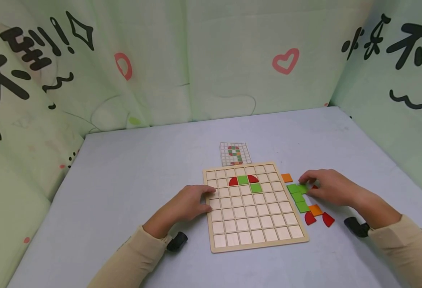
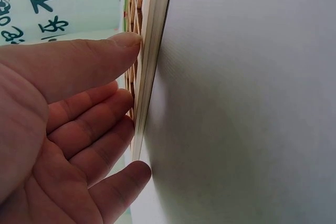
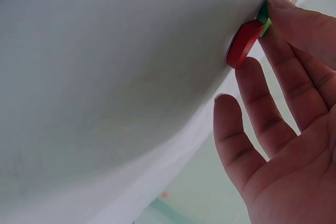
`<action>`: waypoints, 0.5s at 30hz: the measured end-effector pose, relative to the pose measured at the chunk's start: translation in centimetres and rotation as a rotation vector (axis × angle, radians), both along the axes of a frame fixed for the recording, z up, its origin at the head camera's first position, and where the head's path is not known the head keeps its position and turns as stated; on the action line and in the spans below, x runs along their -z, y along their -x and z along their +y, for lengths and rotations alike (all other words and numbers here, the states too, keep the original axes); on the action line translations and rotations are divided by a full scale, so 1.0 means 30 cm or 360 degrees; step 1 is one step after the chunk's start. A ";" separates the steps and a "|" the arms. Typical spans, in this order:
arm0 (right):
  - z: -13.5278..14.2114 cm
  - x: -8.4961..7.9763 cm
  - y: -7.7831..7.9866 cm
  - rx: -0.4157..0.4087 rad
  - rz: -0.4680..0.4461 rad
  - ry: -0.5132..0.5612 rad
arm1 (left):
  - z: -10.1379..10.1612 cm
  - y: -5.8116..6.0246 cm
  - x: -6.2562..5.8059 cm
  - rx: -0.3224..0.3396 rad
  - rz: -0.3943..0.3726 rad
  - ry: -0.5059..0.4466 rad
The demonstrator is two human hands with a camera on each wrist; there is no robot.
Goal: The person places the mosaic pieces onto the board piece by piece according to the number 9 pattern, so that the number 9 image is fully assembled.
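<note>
A wooden grid board (image 1: 250,224) lies on the table. My left hand (image 1: 187,204) rests at its left edge, fingertips over the rim and thumb against the side. In the board's upper cells sit red quarter-round tiles (image 1: 234,181) and green square tiles (image 1: 243,179). To the right of the board, my right hand (image 1: 335,188) pinches a green square tile (image 1: 303,189) between thumb and index finger, close to other green tiles (image 1: 298,197). Beside these fingers is a red tile (image 3: 244,43), mostly hidden by the hand in the head view.
A pattern card (image 1: 245,151) touches the board's far edge. Orange squares (image 1: 287,177) and red quarter-round pieces (image 1: 328,219) lie loose along the board's right side. Printed curtains (image 1: 214,60) hang behind and beside the white table (image 1: 135,168).
</note>
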State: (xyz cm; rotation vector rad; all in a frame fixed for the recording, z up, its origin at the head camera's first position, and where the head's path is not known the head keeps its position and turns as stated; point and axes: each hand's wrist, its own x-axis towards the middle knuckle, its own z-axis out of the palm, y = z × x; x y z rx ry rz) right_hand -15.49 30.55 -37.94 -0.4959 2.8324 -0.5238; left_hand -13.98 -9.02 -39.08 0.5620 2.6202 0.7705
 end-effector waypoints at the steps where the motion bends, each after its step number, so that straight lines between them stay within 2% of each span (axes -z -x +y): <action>1: -0.001 0.000 0.001 0.0001 0.0000 0.0001 | 0.001 -0.001 -0.001 -0.0001 0.0000 0.0000; 15: -0.009 -0.002 0.013 0.0003 -0.0029 -0.0008 | 0.004 0.000 0.004 -0.0020 -0.0011 0.0009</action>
